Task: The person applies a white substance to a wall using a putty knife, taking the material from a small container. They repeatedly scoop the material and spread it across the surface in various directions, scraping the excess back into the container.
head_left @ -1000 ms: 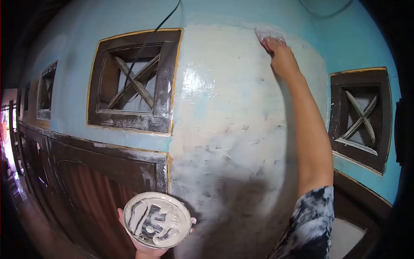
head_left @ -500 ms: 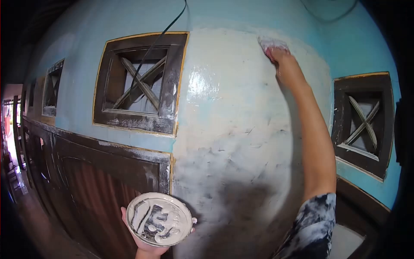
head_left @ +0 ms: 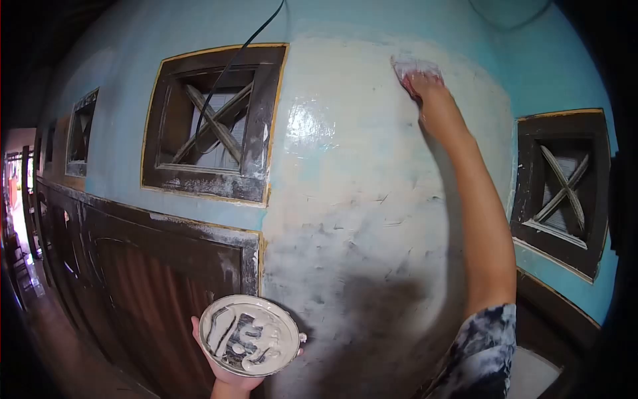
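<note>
Raised high at the upper right, my right hand (head_left: 432, 100) grips a putty knife (head_left: 415, 66) with a reddish handle. Its wide blade, smeared with pale putty, lies against the wall (head_left: 345, 133). That wall is coated in whitish putty, wet and shiny near the window, with grey, scuffed patches lower down. At the bottom, my left hand (head_left: 229, 376) holds up a round lid-like plate (head_left: 292, 339) from beneath, fingers around its rim. Thick, creamy putty (head_left: 266, 336) is spread over the plate, with dark bare surface showing between the smears.
A dark wooden window frame (head_left: 153, 143) with crossed slats is left of the coated patch; another window (head_left: 595, 199) is on the right wall. A thin black cable (head_left: 249, 43) hangs over the left window. Dark wooden panelling (head_left: 100, 223) runs along the lower left.
My right hand and the putty knife have shifted slightly left along the wall. My left hand still holds the plate in nearly the same place. The view has moved a little.
</note>
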Demonstrator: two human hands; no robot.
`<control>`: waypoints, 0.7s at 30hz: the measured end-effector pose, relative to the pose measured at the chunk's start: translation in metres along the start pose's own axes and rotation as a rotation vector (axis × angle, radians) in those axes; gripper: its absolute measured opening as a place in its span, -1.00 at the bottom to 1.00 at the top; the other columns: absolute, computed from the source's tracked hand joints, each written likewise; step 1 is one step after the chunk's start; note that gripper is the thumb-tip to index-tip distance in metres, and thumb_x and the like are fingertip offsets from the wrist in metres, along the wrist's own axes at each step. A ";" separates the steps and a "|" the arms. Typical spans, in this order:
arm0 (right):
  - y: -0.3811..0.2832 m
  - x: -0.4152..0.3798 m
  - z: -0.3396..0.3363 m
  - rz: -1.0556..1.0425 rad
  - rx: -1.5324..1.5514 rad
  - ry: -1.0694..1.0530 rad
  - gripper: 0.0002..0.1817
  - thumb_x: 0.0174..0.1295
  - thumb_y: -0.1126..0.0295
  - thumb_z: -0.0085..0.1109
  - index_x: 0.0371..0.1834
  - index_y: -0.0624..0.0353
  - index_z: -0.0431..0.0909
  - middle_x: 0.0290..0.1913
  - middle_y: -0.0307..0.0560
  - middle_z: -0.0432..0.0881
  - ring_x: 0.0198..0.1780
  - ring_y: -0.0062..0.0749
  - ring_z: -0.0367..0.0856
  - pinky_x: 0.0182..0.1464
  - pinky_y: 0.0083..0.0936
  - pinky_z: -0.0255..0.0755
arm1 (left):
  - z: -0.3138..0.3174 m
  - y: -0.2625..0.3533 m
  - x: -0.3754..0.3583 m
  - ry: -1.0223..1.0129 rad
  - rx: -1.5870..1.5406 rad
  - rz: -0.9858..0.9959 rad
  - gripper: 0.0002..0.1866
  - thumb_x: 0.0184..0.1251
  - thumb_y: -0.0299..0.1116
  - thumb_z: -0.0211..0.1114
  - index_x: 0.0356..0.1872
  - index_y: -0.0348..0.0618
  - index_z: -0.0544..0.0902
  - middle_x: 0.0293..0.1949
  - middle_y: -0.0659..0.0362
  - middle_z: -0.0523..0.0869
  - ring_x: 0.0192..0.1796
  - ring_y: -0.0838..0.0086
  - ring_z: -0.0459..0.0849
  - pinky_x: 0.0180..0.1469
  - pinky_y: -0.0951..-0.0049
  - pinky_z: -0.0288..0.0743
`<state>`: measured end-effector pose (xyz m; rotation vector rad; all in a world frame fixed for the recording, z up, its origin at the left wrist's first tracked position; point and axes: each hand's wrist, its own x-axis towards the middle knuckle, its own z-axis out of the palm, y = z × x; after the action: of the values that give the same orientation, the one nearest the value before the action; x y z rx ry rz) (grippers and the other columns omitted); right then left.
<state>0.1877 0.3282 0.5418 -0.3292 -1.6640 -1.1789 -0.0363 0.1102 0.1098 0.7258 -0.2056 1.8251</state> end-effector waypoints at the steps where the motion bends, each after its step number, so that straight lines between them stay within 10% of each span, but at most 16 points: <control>1: -0.012 -0.018 -0.001 -0.023 -0.031 0.002 -0.36 0.06 0.84 -0.06 0.29 0.30 0.53 0.25 0.37 0.57 0.34 0.34 0.44 0.40 -0.14 0.35 | -0.001 0.000 -0.002 0.016 -0.006 0.004 0.18 0.14 0.73 -0.18 0.49 -0.11 0.38 0.40 -0.27 0.45 0.33 -0.56 0.40 0.24 -0.61 0.31; 12: -0.034 0.027 -0.030 0.025 0.218 0.227 -0.44 0.15 0.78 -0.03 0.26 0.29 0.57 0.16 0.35 0.62 0.29 0.18 0.56 0.34 -0.28 0.44 | 0.002 -0.012 -0.013 0.169 -0.069 0.055 0.17 0.14 0.73 -0.16 0.49 -0.11 0.39 0.39 -0.27 0.46 0.32 -0.56 0.41 0.23 -0.61 0.31; 14: -0.038 0.026 -0.016 0.067 0.049 -0.152 -0.46 0.18 0.72 -0.05 0.28 0.32 0.53 0.24 0.35 0.58 0.27 0.23 0.55 0.39 -0.18 0.39 | 0.005 -0.009 -0.012 0.189 -0.064 0.061 0.17 0.14 0.73 -0.16 0.49 -0.11 0.40 0.39 -0.27 0.46 0.31 -0.55 0.41 0.23 -0.61 0.32; 21: -0.057 -0.059 -0.016 -0.176 -0.067 -0.046 -0.44 0.12 0.77 -0.03 0.27 0.40 0.49 0.24 0.38 0.55 0.37 0.26 0.43 0.47 -0.17 0.28 | -0.008 0.007 -0.010 -0.016 0.003 0.062 0.15 0.16 0.71 -0.12 0.49 -0.10 0.38 0.39 -0.27 0.46 0.30 -0.58 0.40 0.21 -0.59 0.33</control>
<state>0.1837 0.3061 0.4612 -0.2563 -1.7233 -1.3691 -0.0436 0.1031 0.0991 0.7431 -0.2380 1.8790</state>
